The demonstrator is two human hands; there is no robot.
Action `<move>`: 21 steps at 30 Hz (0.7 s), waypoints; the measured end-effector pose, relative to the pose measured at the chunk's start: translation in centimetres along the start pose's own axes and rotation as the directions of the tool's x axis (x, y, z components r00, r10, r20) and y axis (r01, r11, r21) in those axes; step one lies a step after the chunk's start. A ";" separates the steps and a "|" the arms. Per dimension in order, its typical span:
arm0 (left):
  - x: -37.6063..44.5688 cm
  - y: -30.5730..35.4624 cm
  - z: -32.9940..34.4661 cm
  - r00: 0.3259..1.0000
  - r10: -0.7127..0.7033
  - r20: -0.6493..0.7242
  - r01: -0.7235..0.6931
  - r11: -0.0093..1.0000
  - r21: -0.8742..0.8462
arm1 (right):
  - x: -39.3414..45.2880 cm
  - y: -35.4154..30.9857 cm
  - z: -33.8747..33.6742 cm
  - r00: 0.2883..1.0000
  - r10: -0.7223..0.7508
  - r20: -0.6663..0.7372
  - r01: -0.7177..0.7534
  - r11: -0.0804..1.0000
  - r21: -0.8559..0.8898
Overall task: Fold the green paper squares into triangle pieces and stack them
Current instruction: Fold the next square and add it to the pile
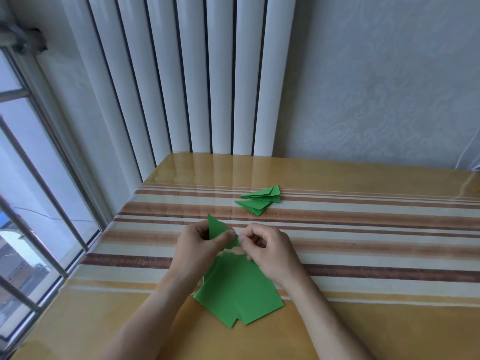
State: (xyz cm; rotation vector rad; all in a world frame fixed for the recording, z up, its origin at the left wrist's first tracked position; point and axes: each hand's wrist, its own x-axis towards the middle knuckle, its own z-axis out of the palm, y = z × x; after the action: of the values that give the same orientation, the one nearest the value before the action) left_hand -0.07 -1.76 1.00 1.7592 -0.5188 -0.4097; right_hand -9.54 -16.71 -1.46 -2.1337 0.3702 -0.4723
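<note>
Both hands pinch one half-folded green piece (217,229) above the surface (363,229) — left hand (200,245) gripping its upright point, right hand (267,250) its lower corner — with the finished triangle stack (261,201) lying beyond them, slightly rightward, and the unfolded squares (237,289) beneath the wrists.
</note>
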 end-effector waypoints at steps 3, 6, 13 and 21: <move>-0.2 0.2 0.2 1.000 0.011 0.011 -0.012 1.000 0.002 | -0.1 -0.2 0.0 1.000 -0.009 -0.014 0.009 0.999 0.038; -0.3 0.2 0.4 0.999 0.043 -0.011 -0.042 0.999 0.030 | -0.3 -0.7 0.0 1.000 -0.024 -0.013 0.025 0.998 0.053; 0.0 -0.4 0.6 0.989 0.133 -0.071 -0.125 0.987 0.104 | -0.2 -0.9 0.0 0.998 -0.049 -0.026 0.051 0.996 0.067; 0.4 -0.3 0.2 0.964 0.116 -0.238 -0.125 0.992 -0.022 | -0.1 -0.9 -0.1 0.998 -0.062 -0.022 0.064 0.995 0.074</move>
State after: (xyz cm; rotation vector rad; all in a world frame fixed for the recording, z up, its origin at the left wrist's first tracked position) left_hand 0.23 -2.08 0.63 1.7028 -0.4414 -0.1207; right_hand -9.64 -16.26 -0.70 -2.0743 0.2924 -0.5350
